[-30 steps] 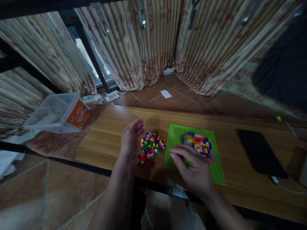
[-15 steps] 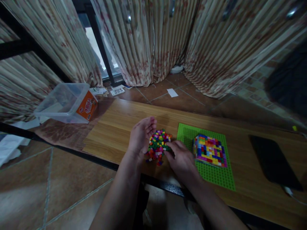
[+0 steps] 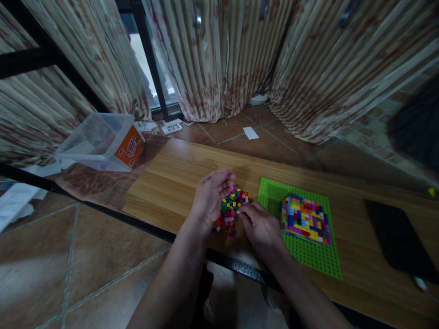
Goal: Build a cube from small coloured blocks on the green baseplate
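A heap of small coloured building bricks (image 3: 228,219) lies on the wooden table near its front edge. My left hand (image 3: 211,194) is cupped along the left side of the heap, fingers spread a little and palm facing right, with nothing gripped in it. On the heap's right side, my right hand (image 3: 262,226) has thumb and forefinger pinched together, a small whitish brick showing at the tips. Right of that hand sits a multicoloured brick block (image 3: 307,219) on a green studded baseplate (image 3: 308,260).
A dark flat device (image 3: 399,237) with a white cable plug lies on the right of the table (image 3: 171,183). At the far left stands a clear plastic bin (image 3: 92,144) with an orange label. Striped curtains hang behind; papers lie on the tiled floor.
The view has shifted, so everything sits slightly further right. The dark green piece seen by my right fingertips has given way to a whitish one. My left hand keeps its cupped pose.
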Motion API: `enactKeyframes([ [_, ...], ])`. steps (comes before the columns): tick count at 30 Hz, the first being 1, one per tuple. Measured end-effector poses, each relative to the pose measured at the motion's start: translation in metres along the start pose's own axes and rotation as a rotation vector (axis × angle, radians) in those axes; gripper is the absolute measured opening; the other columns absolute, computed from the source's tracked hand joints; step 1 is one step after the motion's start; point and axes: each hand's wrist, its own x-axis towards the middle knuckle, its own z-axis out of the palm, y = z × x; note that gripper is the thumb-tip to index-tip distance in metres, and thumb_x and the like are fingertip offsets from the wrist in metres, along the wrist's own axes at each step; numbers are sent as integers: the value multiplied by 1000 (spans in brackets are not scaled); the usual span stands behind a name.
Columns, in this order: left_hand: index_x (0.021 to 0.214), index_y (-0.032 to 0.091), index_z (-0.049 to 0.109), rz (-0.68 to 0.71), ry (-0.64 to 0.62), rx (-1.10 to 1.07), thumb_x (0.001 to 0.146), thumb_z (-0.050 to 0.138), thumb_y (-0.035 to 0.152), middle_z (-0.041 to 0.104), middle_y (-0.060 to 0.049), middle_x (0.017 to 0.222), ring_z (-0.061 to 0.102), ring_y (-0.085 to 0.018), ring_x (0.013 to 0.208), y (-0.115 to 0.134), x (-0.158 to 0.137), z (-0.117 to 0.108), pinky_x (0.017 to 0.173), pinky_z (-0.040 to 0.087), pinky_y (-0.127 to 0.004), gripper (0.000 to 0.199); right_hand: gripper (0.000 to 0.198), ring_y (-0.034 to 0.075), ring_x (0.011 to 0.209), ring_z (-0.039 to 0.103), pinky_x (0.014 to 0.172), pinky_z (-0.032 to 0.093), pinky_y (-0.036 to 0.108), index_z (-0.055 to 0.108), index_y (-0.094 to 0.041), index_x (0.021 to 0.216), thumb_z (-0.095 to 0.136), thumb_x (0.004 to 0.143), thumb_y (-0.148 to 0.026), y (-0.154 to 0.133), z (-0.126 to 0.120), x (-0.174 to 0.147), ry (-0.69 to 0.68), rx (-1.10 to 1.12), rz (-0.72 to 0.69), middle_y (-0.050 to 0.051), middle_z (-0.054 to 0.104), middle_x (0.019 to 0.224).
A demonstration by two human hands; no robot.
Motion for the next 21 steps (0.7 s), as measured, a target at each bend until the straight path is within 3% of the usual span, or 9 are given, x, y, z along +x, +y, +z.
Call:
enactKeyframes([
  [8,80,12,71,-2,0,18,76,71,19,70,-6,76,61,-10,65,-6,-6,6,64,47,-20,8,17,20,83,65,76,48,32,66,-20,84,51,91,-19,0,-8,2,25,96,57,6,69,89],
  [14,77,13,72,-34,40,14,77,72,22,71,-7,81,63,-12,73,-22,-12,17,73,48,-25,9,10,17,77,66,72,50,30,69,-23,88,60,90,-26,-7,-29,9,193,333,149,2,69,85],
  [17,76,14,71,-137,24,-89,82,68,31,70,-7,82,63,-15,77,-32,-13,24,76,48,-27,18,8,16,79,65,73,51,29,70,-23,89,62,90,-25,-18,-35,15,285,442,114,1,69,87],
  [21,73,14,68,-308,-16,-265,90,57,34,67,-8,78,63,-15,73,-34,-13,29,73,51,-27,29,12,17,95,66,85,52,32,71,-24,95,59,92,-23,-27,-39,21,290,460,4,3,70,100],
])
